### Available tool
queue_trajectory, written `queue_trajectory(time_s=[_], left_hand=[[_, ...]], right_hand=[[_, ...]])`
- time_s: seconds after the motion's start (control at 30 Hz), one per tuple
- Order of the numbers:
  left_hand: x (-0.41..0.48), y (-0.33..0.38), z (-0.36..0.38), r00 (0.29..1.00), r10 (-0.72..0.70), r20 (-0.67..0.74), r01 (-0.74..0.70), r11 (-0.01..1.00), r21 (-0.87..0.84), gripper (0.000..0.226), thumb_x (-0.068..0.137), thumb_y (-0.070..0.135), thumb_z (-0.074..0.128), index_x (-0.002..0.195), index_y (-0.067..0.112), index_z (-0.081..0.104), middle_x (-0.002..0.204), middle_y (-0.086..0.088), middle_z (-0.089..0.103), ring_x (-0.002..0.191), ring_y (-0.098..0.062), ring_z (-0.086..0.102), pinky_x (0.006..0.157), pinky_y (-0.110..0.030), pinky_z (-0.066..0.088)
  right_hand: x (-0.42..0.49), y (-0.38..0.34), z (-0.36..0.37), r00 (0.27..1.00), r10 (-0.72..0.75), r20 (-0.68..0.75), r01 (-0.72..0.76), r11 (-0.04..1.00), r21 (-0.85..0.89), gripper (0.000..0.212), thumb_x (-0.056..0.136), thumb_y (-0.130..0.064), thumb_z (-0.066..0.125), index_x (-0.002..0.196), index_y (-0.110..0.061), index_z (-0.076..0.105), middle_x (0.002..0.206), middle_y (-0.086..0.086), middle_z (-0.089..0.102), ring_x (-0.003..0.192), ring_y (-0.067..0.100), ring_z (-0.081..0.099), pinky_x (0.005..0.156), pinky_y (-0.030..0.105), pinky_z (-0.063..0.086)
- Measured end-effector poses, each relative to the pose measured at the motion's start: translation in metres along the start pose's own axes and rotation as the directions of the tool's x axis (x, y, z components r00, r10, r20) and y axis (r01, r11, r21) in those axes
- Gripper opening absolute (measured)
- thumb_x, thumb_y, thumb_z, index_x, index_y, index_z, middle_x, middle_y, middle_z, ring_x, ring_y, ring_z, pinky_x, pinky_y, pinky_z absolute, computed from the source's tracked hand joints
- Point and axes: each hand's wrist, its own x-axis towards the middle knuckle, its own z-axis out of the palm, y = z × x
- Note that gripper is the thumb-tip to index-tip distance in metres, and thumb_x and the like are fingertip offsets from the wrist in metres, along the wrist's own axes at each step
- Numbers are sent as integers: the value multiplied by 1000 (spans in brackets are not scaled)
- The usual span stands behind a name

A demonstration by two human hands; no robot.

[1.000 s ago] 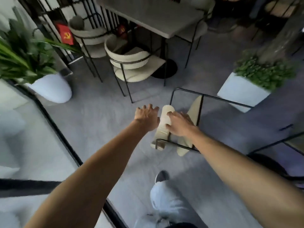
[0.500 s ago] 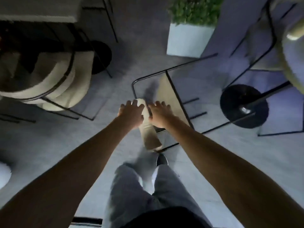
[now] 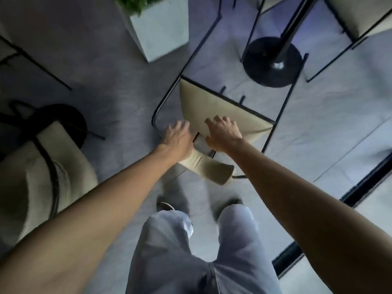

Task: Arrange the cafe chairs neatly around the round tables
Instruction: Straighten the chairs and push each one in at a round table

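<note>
A cafe chair (image 3: 222, 107) with a beige seat and thin black frame stands on the grey floor just ahead of my legs. Its padded beige backrest (image 3: 207, 168) faces me. My left hand (image 3: 178, 137) lies over the left part of the backrest top, fingers spread and bent over its far edge. Beside it, my right hand (image 3: 223, 134) holds the backrest top, its fingers curled down toward the seat. A round table's black disc base (image 3: 273, 62) and pole stand just beyond the chair, to the right.
A white square planter (image 3: 161, 28) with green leaves stands ahead, left of the chair. Another beige chair (image 3: 53, 166) and a second black table base (image 3: 70, 122) sit at my left. More chair legs show at top right (image 3: 360, 24). A black floor strip (image 3: 360, 183) runs at right.
I have turned right and stepped forward with the chair in both hands. It has swung round toward the black table base, which is now close behind it.
</note>
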Motion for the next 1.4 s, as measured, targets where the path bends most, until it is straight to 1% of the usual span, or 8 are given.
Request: queue_trajectory(time_s=[0.33, 0.77, 0.87, 0.97, 1.03, 1.17, 1.27, 1.4], left_hand=[[14, 34, 107, 953, 303, -19, -300, 948, 107, 36, 85, 33, 57, 117, 17, 59, 120, -12, 49, 115, -33, 45, 89, -43, 39], [118, 17, 357, 927, 373, -38, -354, 905, 235, 48, 86, 38, 58, 130, 19, 52, 125, -11, 50, 117, -32, 46, 92, -43, 37], [154, 10, 421, 938, 347, 25, -339, 896, 285, 67, 88, 47, 57, 146, 23, 35, 138, -14, 44, 127, -34, 40, 98, -46, 35], [185, 7, 481, 943, 293, 155, -329, 888, 321, 96, 87, 57, 57, 158, 29, -2, 159, -20, 16, 146, -41, 13, 113, -58, 18], [198, 10, 512, 938, 274, 212, -332, 887, 321, 108, 85, 55, 63, 156, 33, -15, 163, -21, -2, 149, -42, -4, 116, -63, 7], [212, 5, 558, 945, 244, 217, -308, 890, 336, 122, 79, 52, 74, 153, 36, -23, 162, -21, -16, 149, -43, -12, 116, -65, 2], [212, -9, 591, 963, 238, 131, -271, 862, 428, 125, 75, 56, 73, 152, 35, -24, 161, -23, -17, 148, -44, -12, 114, -66, -2], [214, -8, 602, 964, 265, 29, -248, 852, 461, 108, 86, 34, 63, 153, 34, -22, 162, -24, -11, 149, -44, -8, 113, -67, -2]], right_hand=[[-33, 2, 139, 981, 167, 97, -169, 985, 19, 45, 90, -23, 54, 134, -20, 47, 135, 10, 50, 125, 33, 44, 100, 46, 38], [84, 3, 383, 973, 229, -37, -230, 973, -29, 49, 89, -24, 57, 137, -19, 46, 133, 12, 50, 122, 34, 45, 98, 45, 38], [116, 9, 441, 969, 242, -43, -244, 967, -70, 49, 87, -26, 61, 133, -19, 46, 131, 12, 50, 120, 32, 45, 96, 44, 38], [138, 20, 490, 968, 250, 13, -248, 964, -101, 63, 82, -36, 71, 136, -20, 41, 136, 12, 45, 125, 33, 41, 100, 47, 35], [147, 25, 520, 964, 261, 47, -254, 960, -121, 76, 78, -40, 75, 140, -21, 35, 142, 13, 40, 130, 35, 37, 104, 52, 32], [155, 35, 573, 950, 298, 94, -277, 942, -189, 95, 84, -37, 71, 156, -21, 12, 161, 20, 12, 148, 43, 10, 117, 64, 11], [158, 34, 594, 949, 313, 35, -295, 923, -245, 78, 96, -26, 53, 159, -20, 7, 163, 21, 4, 150, 44, 0, 117, 66, 3], [167, 29, 605, 933, 358, -45, -357, 898, -257, 70, 100, -22, 42, 160, -19, 4, 164, 22, 2, 150, 46, 0, 116, 67, 4]])
